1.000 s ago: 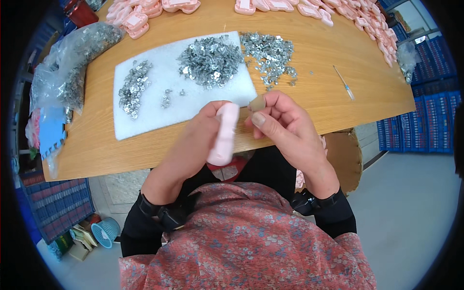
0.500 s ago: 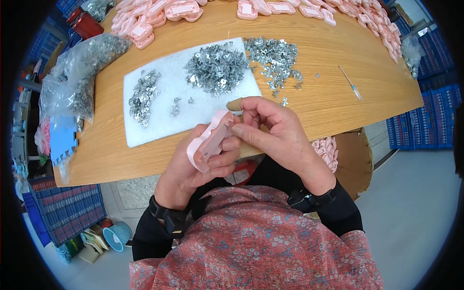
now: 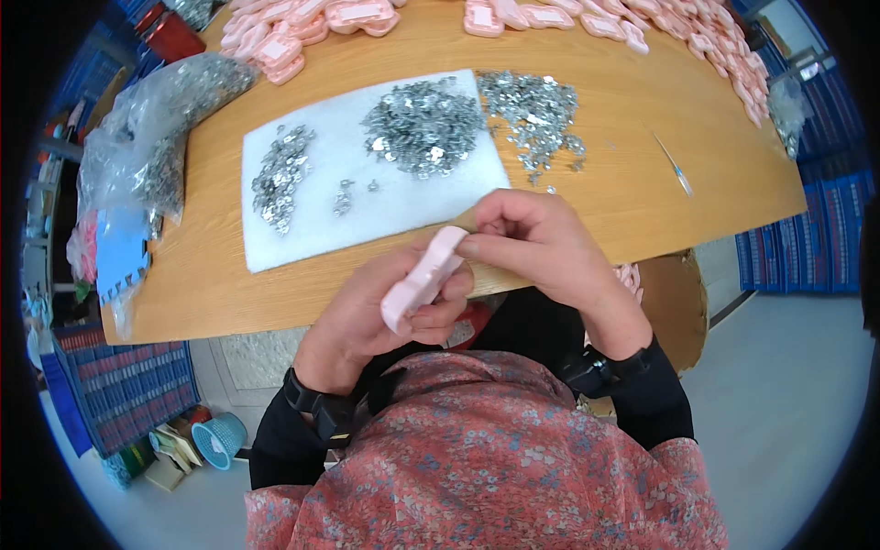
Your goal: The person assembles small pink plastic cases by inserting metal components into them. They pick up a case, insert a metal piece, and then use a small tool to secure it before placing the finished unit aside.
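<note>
My left hand (image 3: 357, 307) is wrapped round a pink plastic shell (image 3: 422, 282) with a wavy edge, held tilted just above the table's front edge. At the shell's upper end, my right hand (image 3: 550, 247) is closed in a pinch, its thumb against the rim. A tan cover (image 3: 466, 220) sits on the right index fingertip. Whether a small part is between those fingers is hidden. Beyond the hands lies a white foam sheet (image 3: 330, 151) bearing a large heap of small metal clips (image 3: 424, 126) and a smaller heap (image 3: 282, 179). Another clip heap (image 3: 536, 115) lies on the wood beside it.
A thin screwdriver (image 3: 676, 168) lies at the right. Many pink shells (image 3: 362, 14) line the table's far edge. On the left are a clear bag of metal parts (image 3: 137, 151), a red jar (image 3: 171, 35) and a blue foam piece (image 3: 122, 257). Below the right edge stands a cardboard box (image 3: 676, 312).
The shell has turned from showing its hollow inside to showing more of its outer edge. Both hands have shifted slightly to the right, with the right hand still pinching at its upper end.
</note>
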A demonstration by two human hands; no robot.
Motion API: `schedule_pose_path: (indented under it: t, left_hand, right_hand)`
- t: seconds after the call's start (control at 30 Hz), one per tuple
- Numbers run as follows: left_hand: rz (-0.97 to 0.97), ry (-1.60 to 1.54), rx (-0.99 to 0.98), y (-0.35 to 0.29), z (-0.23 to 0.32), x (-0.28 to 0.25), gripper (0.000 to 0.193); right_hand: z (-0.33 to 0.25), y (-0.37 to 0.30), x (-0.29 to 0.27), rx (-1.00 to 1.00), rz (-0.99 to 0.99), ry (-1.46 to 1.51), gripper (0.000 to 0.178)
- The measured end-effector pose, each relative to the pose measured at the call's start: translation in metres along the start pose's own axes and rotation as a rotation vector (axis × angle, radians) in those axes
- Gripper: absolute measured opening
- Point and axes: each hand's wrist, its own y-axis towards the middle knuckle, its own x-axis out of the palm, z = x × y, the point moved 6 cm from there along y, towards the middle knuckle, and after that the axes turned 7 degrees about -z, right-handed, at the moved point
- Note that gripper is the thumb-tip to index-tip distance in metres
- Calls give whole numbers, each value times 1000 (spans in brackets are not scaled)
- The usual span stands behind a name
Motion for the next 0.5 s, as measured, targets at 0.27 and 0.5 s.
schedule_pose_path:
  t: [0.27, 0.5]
  left_hand:
    - [302, 283, 308, -43, 30, -9, 57]
    - [-10, -224, 375, -62, 33, -21, 71]
  right_hand:
    - [-10, 9, -28, -166, 238, -334, 17]
    - [-29, 40, 26, -244, 116, -640, 16]
